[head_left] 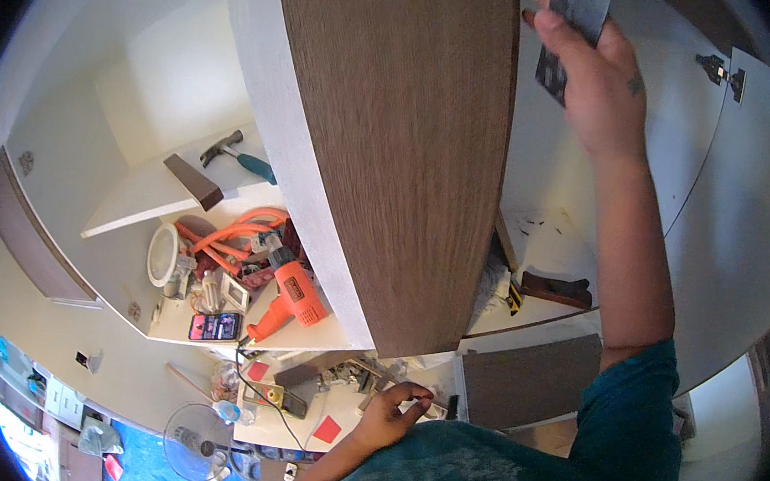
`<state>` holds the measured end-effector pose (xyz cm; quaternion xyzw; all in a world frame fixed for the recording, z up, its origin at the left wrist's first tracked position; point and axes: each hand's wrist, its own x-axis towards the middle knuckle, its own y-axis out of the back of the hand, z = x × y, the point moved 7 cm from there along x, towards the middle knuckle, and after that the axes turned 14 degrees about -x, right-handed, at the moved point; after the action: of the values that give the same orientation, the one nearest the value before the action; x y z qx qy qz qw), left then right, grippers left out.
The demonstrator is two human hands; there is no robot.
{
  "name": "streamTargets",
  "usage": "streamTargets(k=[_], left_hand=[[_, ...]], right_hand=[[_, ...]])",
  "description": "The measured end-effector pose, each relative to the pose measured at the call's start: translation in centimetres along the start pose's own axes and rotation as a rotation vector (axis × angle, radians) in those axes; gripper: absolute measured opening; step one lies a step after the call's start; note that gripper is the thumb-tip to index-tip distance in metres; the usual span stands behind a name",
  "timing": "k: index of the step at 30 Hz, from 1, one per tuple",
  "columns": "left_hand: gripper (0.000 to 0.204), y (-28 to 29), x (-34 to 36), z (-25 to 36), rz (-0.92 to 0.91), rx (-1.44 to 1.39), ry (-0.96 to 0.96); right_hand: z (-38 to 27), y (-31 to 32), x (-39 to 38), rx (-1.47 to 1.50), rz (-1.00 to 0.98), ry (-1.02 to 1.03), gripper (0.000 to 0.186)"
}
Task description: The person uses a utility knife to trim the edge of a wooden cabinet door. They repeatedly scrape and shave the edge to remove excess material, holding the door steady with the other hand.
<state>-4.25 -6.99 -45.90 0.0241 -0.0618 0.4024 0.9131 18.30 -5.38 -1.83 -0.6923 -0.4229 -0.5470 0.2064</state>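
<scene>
My right hand point(592, 71) is raised at the top, closed round a flat dark grey rectangular piece point(581, 10); its exact kind does not show. The hand is beside the right edge of a tall brown wood-grain panel point(393, 150) with a white strip along its left side. My left hand point(393, 415) is low, close to my body, with its fingers curled together above a cluttered white surface point(346, 420). Whatever those fingers may hold is too small to make out.
An orange heat gun point(293, 301), a phone point(215, 326) and orange hose point(239, 232) occupy the left shelf. Above them lie a hammer point(238, 156) and a brown wooden block point(193, 182). A hand plane point(556, 290) rests in the right compartment. A fan point(196, 444) stands lower left.
</scene>
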Motion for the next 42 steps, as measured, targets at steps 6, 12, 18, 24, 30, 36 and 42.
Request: streamTargets(k=[6,12,18,24,30,36,42], left_hand=[[0.016,0.2,0.7,0.5,-0.007,0.083,-0.043],[0.017,0.0,1.1,-0.2,-0.022,0.073,-0.041],[0.018,-0.8,2.3,-1.1,-0.067,0.075,-0.026],[0.013,-1.4,3.2,-1.0,-0.054,0.081,0.088],[0.012,-1.0,3.8,-0.6,0.065,0.011,0.054],[0.057,-3.2,6.0,3.9,0.014,-0.306,-0.253],[0.025,-6.5,6.0,3.1,0.147,-0.126,-0.241]], right_hand=[[1.4,0.3,-4.5,-0.095,-0.043,-0.040,0.050],[3.3,-0.4,-10.7,-0.026,-0.141,-0.137,0.048],[4.5,-0.7,-15.3,0.026,-0.234,-0.204,0.052],[7.3,1.0,-22.4,0.267,-0.402,-0.426,0.035],[10.1,-0.7,-30.5,0.684,-0.670,-0.808,0.035],[9.6,-4.8,-37.9,0.689,-1.060,-0.932,0.028],[11.0,-5.2,-42.1,0.690,-1.255,-0.834,0.030]])
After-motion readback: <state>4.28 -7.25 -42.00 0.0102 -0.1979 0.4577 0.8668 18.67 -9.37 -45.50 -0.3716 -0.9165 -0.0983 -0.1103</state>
